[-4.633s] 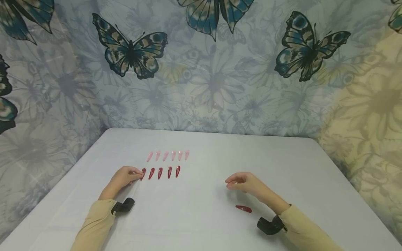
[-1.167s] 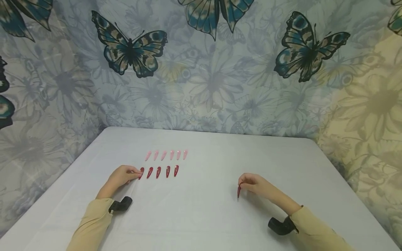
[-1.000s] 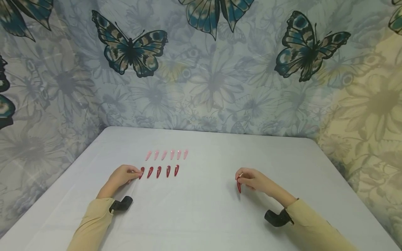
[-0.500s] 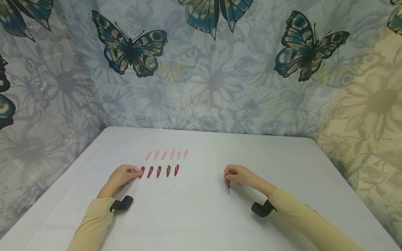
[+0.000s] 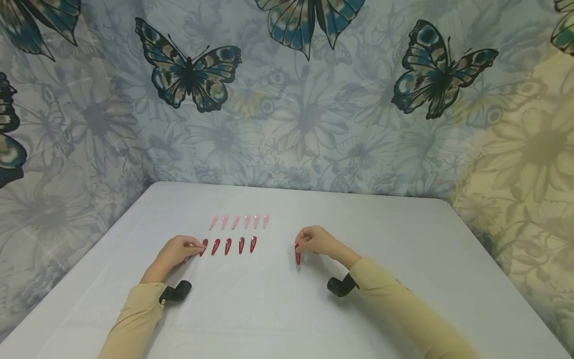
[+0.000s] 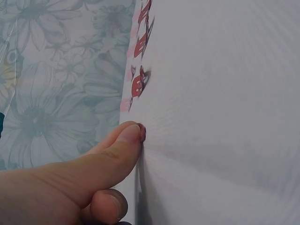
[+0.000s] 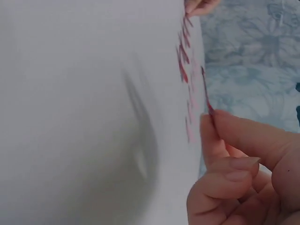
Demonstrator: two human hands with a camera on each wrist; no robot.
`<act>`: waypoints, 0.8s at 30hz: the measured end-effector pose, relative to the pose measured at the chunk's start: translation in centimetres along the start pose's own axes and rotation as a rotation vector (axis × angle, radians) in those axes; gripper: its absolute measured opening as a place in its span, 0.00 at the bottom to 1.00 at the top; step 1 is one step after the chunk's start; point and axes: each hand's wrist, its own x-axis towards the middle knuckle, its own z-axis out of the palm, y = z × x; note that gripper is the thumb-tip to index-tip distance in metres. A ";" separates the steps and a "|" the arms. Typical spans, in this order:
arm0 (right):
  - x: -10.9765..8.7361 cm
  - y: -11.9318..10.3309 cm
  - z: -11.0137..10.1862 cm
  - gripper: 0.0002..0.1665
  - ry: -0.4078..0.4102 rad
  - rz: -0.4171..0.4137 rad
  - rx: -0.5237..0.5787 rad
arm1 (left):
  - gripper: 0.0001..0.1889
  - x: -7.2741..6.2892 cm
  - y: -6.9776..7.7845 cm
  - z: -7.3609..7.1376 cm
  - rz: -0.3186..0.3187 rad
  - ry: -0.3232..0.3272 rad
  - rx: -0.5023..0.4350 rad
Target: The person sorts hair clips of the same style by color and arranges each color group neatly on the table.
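Observation:
A dark red snap hair clip (image 5: 298,256) hangs tip-down from my right hand (image 5: 319,241), pinched between thumb and forefinger. In the right wrist view the same slim clip (image 7: 207,95) is seen edge-on above the fingertips. My left hand (image 5: 180,250) rests at the left end of a row of red clips (image 5: 228,246) and pinches the leftmost red clip (image 5: 204,246) with thumb and forefinger. Most of that clip is hidden by the thumb (image 6: 123,144) in the left wrist view. Behind this row lies a second row of pink clips (image 5: 235,222).
Both rows lie on a white-covered table (image 5: 269,309), left of the middle. A butterfly-patterned cloth (image 5: 309,124) hangs close behind the table's far edge. Each wrist carries a black camera (image 5: 342,285).
My right hand has picked the loose red clip off the table and carried it left, towards the row's right end. The left hand stays on the leftmost red clip.

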 end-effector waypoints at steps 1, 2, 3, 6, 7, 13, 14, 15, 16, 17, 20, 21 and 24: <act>0.2 -0.1 0.3 0.08 0.007 -0.001 0.018 | 0.10 0.0 0.0 0.1 -0.003 0.000 -0.002; 0.4 -0.2 0.5 0.08 0.015 0.004 0.035 | 0.10 0.0 0.0 0.1 -0.005 -0.001 -0.003; 0.7 -0.4 0.8 0.08 0.026 0.006 0.055 | 0.10 0.0 0.0 0.1 -0.006 0.000 -0.001; 1.4 -0.9 1.5 0.08 0.052 0.004 0.094 | 0.10 0.0 0.0 0.2 -0.009 0.005 0.002; 1.7 -1.1 1.7 0.08 0.059 0.006 0.105 | 0.10 0.0 0.0 0.2 -0.008 0.006 0.002; 3.3 -1.9 3.1 0.07 0.098 0.008 0.091 | 0.10 0.1 0.0 0.2 -0.009 0.007 0.003; 3.5 -1.9 3.3 0.07 0.103 0.010 0.079 | 0.10 0.1 0.0 0.2 -0.009 0.008 0.004; 3.8 -2.0 3.5 0.07 0.108 0.013 0.065 | 0.10 0.1 0.0 0.2 -0.008 0.009 0.005; 4.0 -2.0 3.7 0.07 0.110 0.012 0.053 | 0.10 0.1 0.0 0.2 -0.009 0.010 0.006; 4.2 -2.1 3.8 0.07 0.114 0.008 0.037 | 0.10 0.1 0.0 0.2 -0.009 0.010 0.004; 4.8 -2.2 4.2 0.07 0.123 0.002 0.013 | 0.10 0.1 -0.1 0.2 -0.007 0.010 0.001; 4.9 -2.3 4.3 0.08 0.127 -0.002 0.007 | 0.10 0.1 -0.1 0.2 -0.005 0.008 -0.001; 5.5 -2.3 4.7 0.08 0.140 -0.006 0.004 | 0.10 0.1 -0.1 0.1 0.005 0.005 -0.004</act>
